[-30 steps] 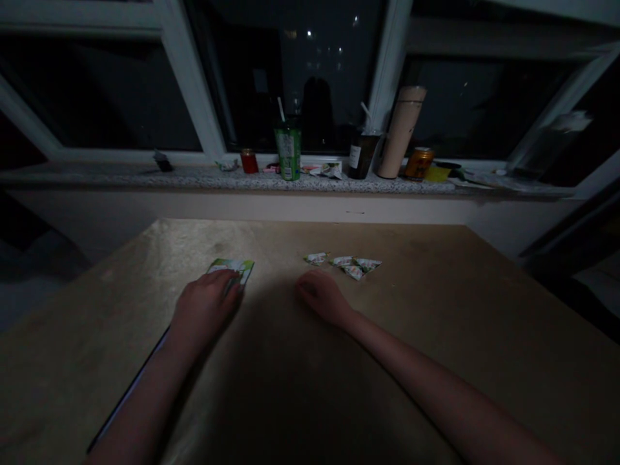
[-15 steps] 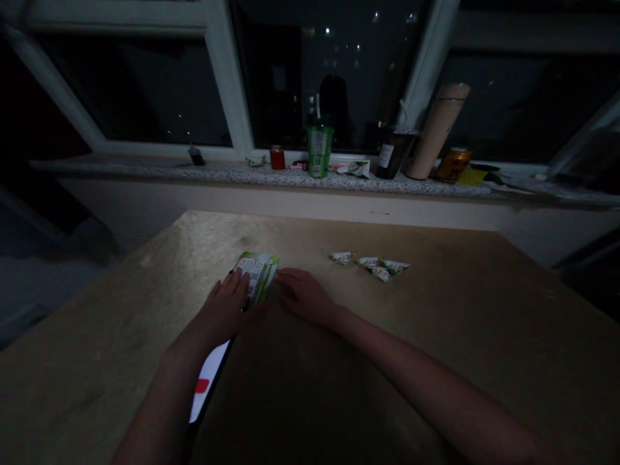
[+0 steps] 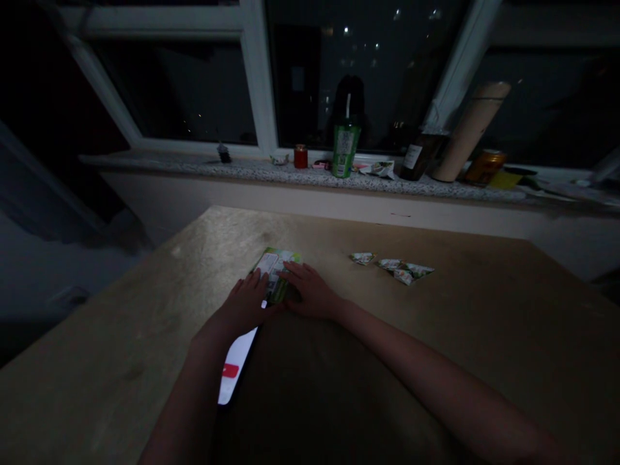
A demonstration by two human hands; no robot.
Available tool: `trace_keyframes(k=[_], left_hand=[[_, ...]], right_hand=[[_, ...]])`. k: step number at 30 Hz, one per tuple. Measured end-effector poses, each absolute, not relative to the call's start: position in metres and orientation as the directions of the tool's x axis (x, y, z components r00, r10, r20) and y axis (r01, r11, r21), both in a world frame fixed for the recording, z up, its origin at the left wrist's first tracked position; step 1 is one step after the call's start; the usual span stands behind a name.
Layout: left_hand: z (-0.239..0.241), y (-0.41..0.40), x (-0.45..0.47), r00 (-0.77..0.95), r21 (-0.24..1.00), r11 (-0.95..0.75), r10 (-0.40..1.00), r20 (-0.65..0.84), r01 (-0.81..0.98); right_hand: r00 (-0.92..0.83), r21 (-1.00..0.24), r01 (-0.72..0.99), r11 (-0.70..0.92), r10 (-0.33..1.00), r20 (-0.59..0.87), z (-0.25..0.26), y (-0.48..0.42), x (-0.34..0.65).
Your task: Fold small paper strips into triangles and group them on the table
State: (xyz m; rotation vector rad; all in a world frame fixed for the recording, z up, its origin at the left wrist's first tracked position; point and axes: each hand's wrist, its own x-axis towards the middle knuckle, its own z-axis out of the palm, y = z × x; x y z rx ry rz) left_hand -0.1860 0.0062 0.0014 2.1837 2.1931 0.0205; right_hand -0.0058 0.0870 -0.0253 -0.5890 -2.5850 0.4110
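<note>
A flat green and white printed packet or carton piece [image 3: 270, 263] lies on the table, partly covered by both hands. My left hand [image 3: 243, 301] rests with outstretched fingers on its near left part. From the right, my right hand [image 3: 312, 292] lays its spread fingers over the packet's right edge. The thumbs come close together at the near end. A phone with a lit white screen [image 3: 239, 355] lies beneath my left wrist, a red patch on its display. To the right are small triangular folded pieces [image 3: 405, 271] with similar green and white print, and one more such piece [image 3: 362, 258].
Beyond the tan table [image 3: 460, 349] runs a speckled windowsill [image 3: 184, 165]. On it stand a small red jar [image 3: 300, 156], a green cup with a straw [image 3: 345, 150], a dark cup [image 3: 416, 158], a tall pale flask [image 3: 472, 132] and an amber jar [image 3: 485, 168].
My right hand has moved from beside the packet onto its right part. The left hand stays on the packet. The whole view has shifted, so everything appears farther right.
</note>
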Motion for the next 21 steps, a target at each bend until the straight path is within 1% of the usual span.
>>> trace_keyframes(k=[12,16,18,21], left_hand=[[0.008,0.000,-0.183,0.060,0.038,-0.061,0.998,0.020,0.997],[0.023,-0.002,-0.180,0.095,0.050,-0.097,0.995,0.042,0.994],[0.034,-0.002,-0.177,0.145,0.092,-0.152,0.987,0.073,0.984],[0.046,0.000,-0.172,0.161,0.122,-0.173,0.981,0.107,0.977]], right_hand=[[-0.830,-0.317,0.390,0.865,0.479,0.286,-0.022,0.086,-0.001],[-0.821,-0.306,0.393,0.867,0.480,0.307,-0.019,0.086,-0.001],[-0.819,-0.294,0.386,0.874,0.472,0.327,-0.018,0.087,-0.002],[-0.804,-0.307,0.379,0.873,0.475,0.357,-0.018,0.088,-0.003]])
